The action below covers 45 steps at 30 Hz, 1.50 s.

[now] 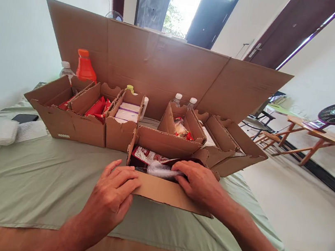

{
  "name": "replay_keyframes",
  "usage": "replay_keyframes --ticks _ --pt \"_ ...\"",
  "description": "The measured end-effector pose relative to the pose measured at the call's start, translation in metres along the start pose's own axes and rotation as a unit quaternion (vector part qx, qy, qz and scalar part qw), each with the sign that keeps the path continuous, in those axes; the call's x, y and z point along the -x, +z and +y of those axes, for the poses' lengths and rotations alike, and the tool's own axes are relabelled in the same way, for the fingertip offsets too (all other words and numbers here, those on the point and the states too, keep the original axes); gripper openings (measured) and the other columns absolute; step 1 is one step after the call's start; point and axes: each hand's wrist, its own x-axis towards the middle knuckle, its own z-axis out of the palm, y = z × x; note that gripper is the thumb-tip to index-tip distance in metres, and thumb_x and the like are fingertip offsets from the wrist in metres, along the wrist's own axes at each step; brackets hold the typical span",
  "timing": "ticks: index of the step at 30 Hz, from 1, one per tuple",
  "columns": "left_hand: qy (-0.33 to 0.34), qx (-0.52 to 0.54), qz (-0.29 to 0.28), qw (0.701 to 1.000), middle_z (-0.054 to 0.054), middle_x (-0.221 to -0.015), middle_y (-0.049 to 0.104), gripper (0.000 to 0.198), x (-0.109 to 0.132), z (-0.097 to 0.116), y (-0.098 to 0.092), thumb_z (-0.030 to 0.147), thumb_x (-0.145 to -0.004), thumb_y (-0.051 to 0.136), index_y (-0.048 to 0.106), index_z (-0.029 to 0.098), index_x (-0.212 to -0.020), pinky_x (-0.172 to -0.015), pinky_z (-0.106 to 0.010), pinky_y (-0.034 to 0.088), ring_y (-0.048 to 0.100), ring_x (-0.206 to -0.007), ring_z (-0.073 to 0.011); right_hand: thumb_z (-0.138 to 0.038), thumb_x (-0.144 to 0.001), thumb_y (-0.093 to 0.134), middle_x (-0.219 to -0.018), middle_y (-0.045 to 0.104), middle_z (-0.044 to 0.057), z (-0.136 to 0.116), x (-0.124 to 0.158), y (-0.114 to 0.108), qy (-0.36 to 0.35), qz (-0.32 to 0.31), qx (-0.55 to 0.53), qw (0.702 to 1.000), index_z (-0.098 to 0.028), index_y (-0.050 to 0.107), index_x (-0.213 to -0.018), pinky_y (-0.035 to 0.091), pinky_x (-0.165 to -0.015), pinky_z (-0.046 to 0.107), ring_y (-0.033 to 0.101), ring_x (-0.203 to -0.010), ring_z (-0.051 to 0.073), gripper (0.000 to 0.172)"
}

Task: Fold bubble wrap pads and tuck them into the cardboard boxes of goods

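Note:
A narrow cardboard box [168, 140] stands in front of me, its low front wall tilted toward me. Inside it lie a dark red printed packet [146, 155] and a piece of crumpled clear bubble wrap [161, 169]. My right hand [200, 182] reaches in from the right, its fingers closed on the bubble wrap; the fingertips are partly hidden. At the box's front left corner, my left hand [114, 191] has its fingers bent over the front wall's edge, holding it.
Behind stand cardboard bins with red packets [96, 108], white tissue packs [127, 111] and a snack bag [181, 127]. A tall cardboard panel [163, 66], an orange bottle [86, 66] and clear bottles rise behind them. A phone [25, 118] and bubble wrap lie left on the green cloth [62, 185].

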Motion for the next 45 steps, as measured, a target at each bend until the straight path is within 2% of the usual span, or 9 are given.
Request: replay_keyframes --ticks 5,10,17,22,25,31,35,40,45 --pt "-0.007 0.0 -0.002 1.0 -0.006 -0.111 0.071 0.037 0.0 0.001 0.0 -0.004 -0.083 0.049 0.059 0.021 -0.109 -0.112 -0.052 0.036 0.063 -0.117 -0.0232 -0.013 -0.091 0.05 -0.107 0.078 0.01 -0.003 -0.014 -0.006 0.007 -0.089 0.124 0.988 -0.02 0.073 -0.104 0.047 -0.072 0.032 0.073 -0.1 0.029 0.027" --pt "-0.008 0.0 -0.003 1.0 -0.006 -0.111 0.072 0.039 0.002 0.0 0.0 -0.005 -0.082 0.049 0.059 0.022 -0.108 -0.112 -0.051 0.036 0.063 -0.117 -0.0232 -0.008 -0.089 0.052 -0.106 0.079 0.01 -0.005 -0.018 -0.009 -0.043 -0.087 0.117 0.988 -0.025 0.067 -0.128 0.046 -0.067 0.031 0.075 -0.093 0.028 0.045" --pt "-0.016 -0.002 0.0 1.0 -0.005 -0.108 0.072 0.037 0.002 0.0 0.001 -0.004 -0.082 0.049 0.06 0.022 -0.106 -0.113 -0.051 0.036 0.064 -0.116 -0.0232 -0.001 -0.079 0.054 -0.099 0.079 0.01 -0.007 -0.026 -0.017 -0.097 -0.161 0.123 0.974 -0.023 0.074 -0.108 0.041 -0.062 0.028 0.075 -0.09 0.028 0.042" --pt "-0.016 0.004 0.006 1.0 -0.005 -0.108 0.073 0.038 0.002 0.002 0.001 -0.005 -0.081 0.048 0.06 0.022 -0.105 -0.112 -0.052 0.037 0.065 -0.114 -0.0231 -0.013 -0.09 0.055 -0.098 0.079 0.011 -0.006 -0.017 -0.016 -0.047 -0.11 0.125 0.985 -0.021 0.065 -0.121 0.042 -0.064 0.031 0.074 -0.088 0.03 0.034" --pt "-0.013 0.007 0.016 1.0 -0.004 -0.107 0.073 0.038 0.002 0.001 0.001 -0.005 -0.08 0.049 0.06 0.022 -0.105 -0.111 -0.051 0.038 0.065 -0.113 -0.0226 -0.018 -0.094 0.055 -0.095 0.079 0.009 -0.002 -0.01 -0.013 -0.036 -0.093 0.107 0.989 -0.021 0.065 -0.118 0.043 -0.065 0.03 0.074 -0.087 0.028 0.027" --pt "-0.021 0.008 0.012 1.0 -0.005 -0.108 0.073 0.04 0.004 0.001 0.001 -0.005 -0.079 0.049 0.06 0.022 -0.105 -0.112 -0.052 0.037 0.064 -0.115 -0.0228 -0.004 -0.088 0.049 -0.105 0.08 0.006 -0.004 -0.011 -0.009 -0.122 -0.104 0.106 0.981 -0.035 0.056 -0.143 0.046 -0.066 0.028 0.076 -0.09 0.026 0.064" --pt "-0.022 0.012 0.014 1.0 -0.005 -0.108 0.072 0.039 0.006 0.001 0.001 -0.005 -0.079 0.049 0.06 0.022 -0.104 -0.112 -0.052 0.038 0.064 -0.115 -0.0223 0.0 -0.083 0.05 -0.108 0.079 0.008 -0.008 -0.02 -0.012 -0.145 -0.124 0.12 0.974 -0.038 0.051 -0.148 0.046 -0.062 0.027 0.076 -0.089 0.026 0.075" --pt "-0.026 -0.003 0.017 1.0 -0.005 -0.108 0.072 0.038 0.005 -0.001 0.003 -0.004 -0.081 0.049 0.06 0.023 -0.105 -0.112 -0.052 0.039 0.065 -0.115 -0.0229 -0.002 -0.083 0.053 -0.114 0.078 0.009 -0.018 -0.028 -0.017 -0.174 -0.142 0.145 0.964 -0.032 0.055 -0.144 0.046 -0.063 0.027 0.075 -0.095 0.027 0.069" --pt "-0.023 0.001 0.016 1.0 -0.004 -0.109 0.072 0.039 0.005 -0.001 0.004 -0.004 -0.079 0.049 0.061 0.023 -0.106 -0.113 -0.05 0.039 0.065 -0.117 -0.0232 -0.008 -0.089 0.049 -0.105 0.079 0.011 -0.019 -0.024 -0.01 -0.092 -0.089 0.115 0.985 -0.022 0.069 -0.121 0.048 -0.068 0.029 0.075 -0.092 0.026 0.041"
